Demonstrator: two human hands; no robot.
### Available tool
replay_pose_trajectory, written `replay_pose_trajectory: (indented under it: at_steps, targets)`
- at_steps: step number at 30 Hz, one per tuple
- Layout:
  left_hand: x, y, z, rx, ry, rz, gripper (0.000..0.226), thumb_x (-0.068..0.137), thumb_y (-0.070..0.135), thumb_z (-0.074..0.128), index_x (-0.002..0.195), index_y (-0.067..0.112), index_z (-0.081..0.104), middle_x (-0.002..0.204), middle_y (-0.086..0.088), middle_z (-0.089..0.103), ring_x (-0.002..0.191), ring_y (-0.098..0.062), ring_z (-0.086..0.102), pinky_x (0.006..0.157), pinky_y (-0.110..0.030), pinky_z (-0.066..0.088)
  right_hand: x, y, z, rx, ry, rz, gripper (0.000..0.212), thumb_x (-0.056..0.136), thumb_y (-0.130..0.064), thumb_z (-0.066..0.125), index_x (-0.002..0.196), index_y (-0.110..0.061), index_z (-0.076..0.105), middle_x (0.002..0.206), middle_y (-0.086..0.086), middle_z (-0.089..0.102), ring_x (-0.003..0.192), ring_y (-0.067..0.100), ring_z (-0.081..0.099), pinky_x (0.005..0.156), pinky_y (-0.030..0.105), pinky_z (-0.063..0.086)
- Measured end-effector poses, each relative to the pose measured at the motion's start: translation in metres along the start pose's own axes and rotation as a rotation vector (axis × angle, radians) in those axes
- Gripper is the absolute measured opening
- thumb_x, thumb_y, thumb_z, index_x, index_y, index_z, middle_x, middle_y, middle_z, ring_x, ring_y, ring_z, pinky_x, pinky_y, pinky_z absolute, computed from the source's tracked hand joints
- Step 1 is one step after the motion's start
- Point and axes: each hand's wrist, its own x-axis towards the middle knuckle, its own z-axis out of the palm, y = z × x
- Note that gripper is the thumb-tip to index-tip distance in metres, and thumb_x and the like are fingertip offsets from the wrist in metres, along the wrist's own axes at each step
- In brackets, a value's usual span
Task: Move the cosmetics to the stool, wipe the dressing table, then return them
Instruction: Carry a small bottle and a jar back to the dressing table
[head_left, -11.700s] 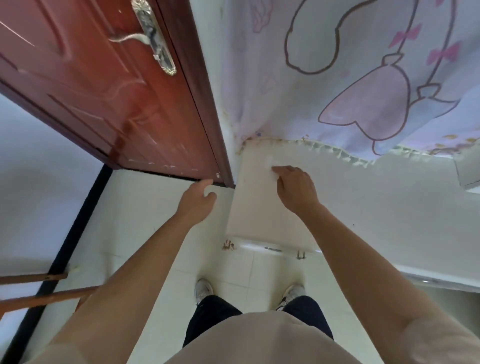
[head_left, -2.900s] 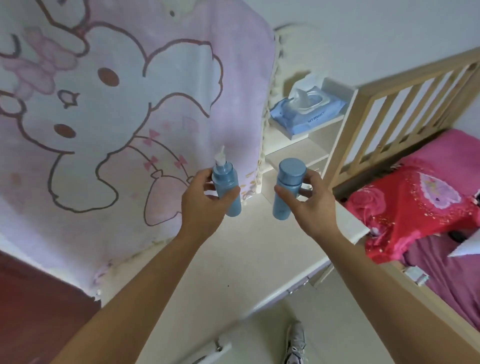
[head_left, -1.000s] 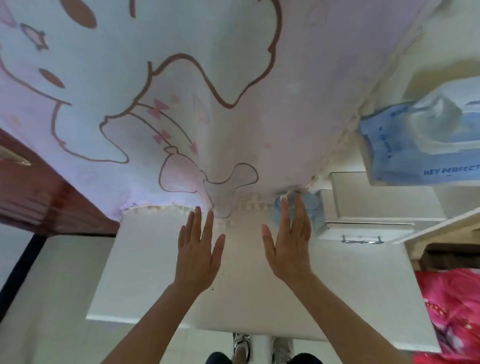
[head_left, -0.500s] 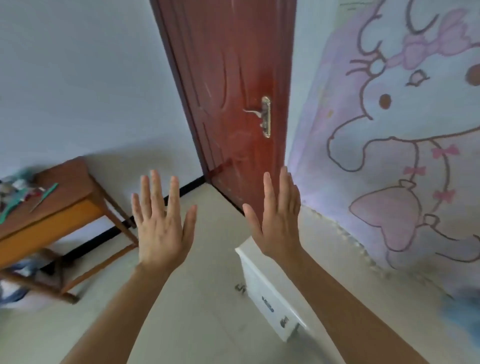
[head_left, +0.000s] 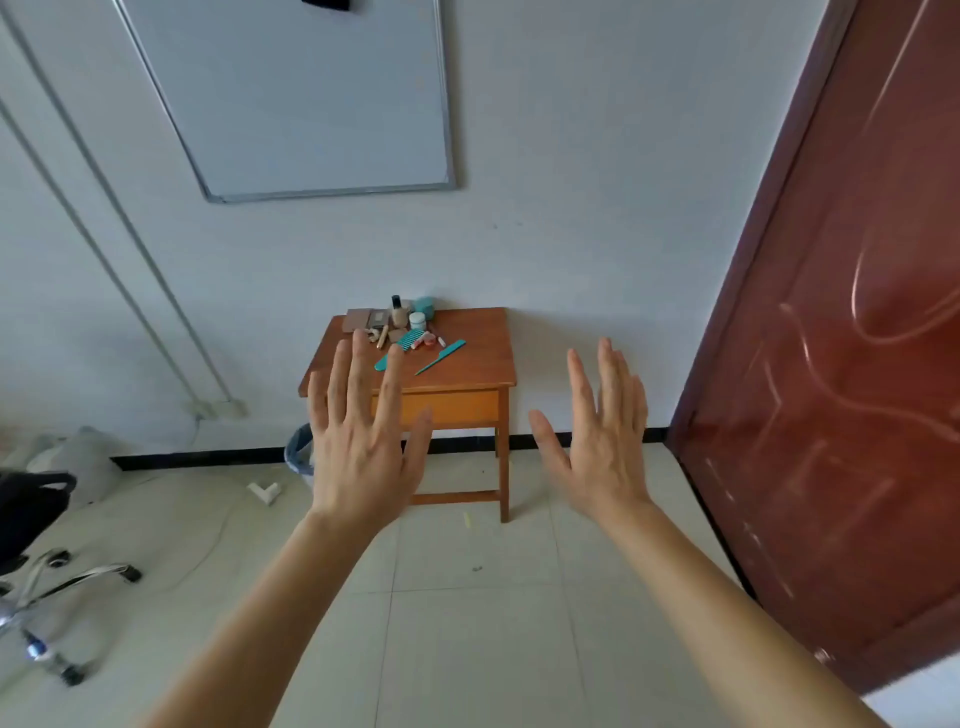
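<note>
Evidently the cosmetics (head_left: 400, 325) sat on the stool (head_left: 457, 384), bunched at the far left corner of its top against the wall, with a teal tail comb (head_left: 440, 356) lying slantwise toward the middle. Both hands were empty: the left hand (head_left: 363, 447) and the right hand (head_left: 597, 447) were held up with backs to the camera, fingers straight and spread wide, touching nothing and well short of the stool. Judging by this, the move to the stool was at least partly done, and these items were not yet returned. Whether the wiping had happened could not be told, because the dressing table was out of view, and no cloth showed anywhere.

The left hand's fingers covered the stool's near left corner and part of the cluster. The pieces were small: a dark-capped bottle (head_left: 397, 312), a white jar (head_left: 417, 320), a teal jar (head_left: 425, 307) and a flat brownish palette (head_left: 363, 319) could be picked out, the rest not. A red-brown door (head_left: 841, 364) ran off the right edge, and an office chair (head_left: 31, 519) was cut off on the left
</note>
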Motion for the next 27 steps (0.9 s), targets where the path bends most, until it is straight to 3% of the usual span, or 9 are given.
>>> replay_pose_trajectory:
  at_steps: [8,13,17,24,27]
  targets:
    - [0.064,-0.081,0.090,0.039,-0.097,-0.136,0.067,0.098,0.046,0.035,0.156,0.017,0.019,0.163,-0.013,0.006,0.151,-0.029,0.005,0.119,-0.047,0.004,0.092,-0.007,0.139,0.088,-0.086,-0.053,0.075,0.099,-0.057,0.040,0.158,-0.018,0.016,0.166,0.012,0.002,0.153,0.030,0.005,0.121,0.052,0.013]
    - [0.144,-0.117,0.171,0.083,-0.193,-0.152,0.067,0.099,0.051,0.031,0.156,0.019,0.016,0.164,-0.012,0.005,0.151,-0.030,0.007,0.119,-0.050,0.008,0.178,0.018,0.224,0.152,-0.139,-0.031,0.076,0.098,-0.058,0.039,0.159,-0.019,0.012,0.166,0.012,0.003,0.153,0.028,0.006,0.121,0.051,0.015]
    - [0.214,-0.152,0.214,0.107,-0.233,-0.174,0.069,0.099,0.048,0.040,0.157,0.026,0.007,0.164,-0.007,-0.001,0.151,-0.026,0.003,0.120,-0.053,0.011,0.259,0.033,0.275,0.171,-0.163,-0.035,0.076,0.099,-0.059,0.035,0.159,-0.020,0.009,0.166,0.011,0.002,0.153,0.028,0.004,0.121,0.049,0.017]
    - [0.296,-0.222,0.282,0.084,-0.299,-0.282,0.066,0.099,0.057,0.025,0.155,0.034,-0.001,0.160,0.005,-0.018,0.151,-0.023,-0.002,0.120,-0.048,0.005,0.379,0.019,0.377,0.168,-0.286,-0.055,0.075,0.097,-0.069,0.017,0.157,-0.025,0.006,0.166,0.010,0.002,0.152,0.030,0.007,0.118,0.044,0.014]
    - [0.319,-0.257,0.322,0.058,-0.338,-0.329,0.069,0.095,0.062,0.017,0.154,0.037,-0.009,0.157,0.009,-0.027,0.150,-0.020,-0.010,0.120,-0.047,-0.001,0.406,0.013,0.428,0.136,-0.341,-0.083,0.075,0.096,-0.068,0.020,0.157,-0.029,0.001,0.166,0.008,0.001,0.152,0.029,0.007,0.118,0.044,0.015]
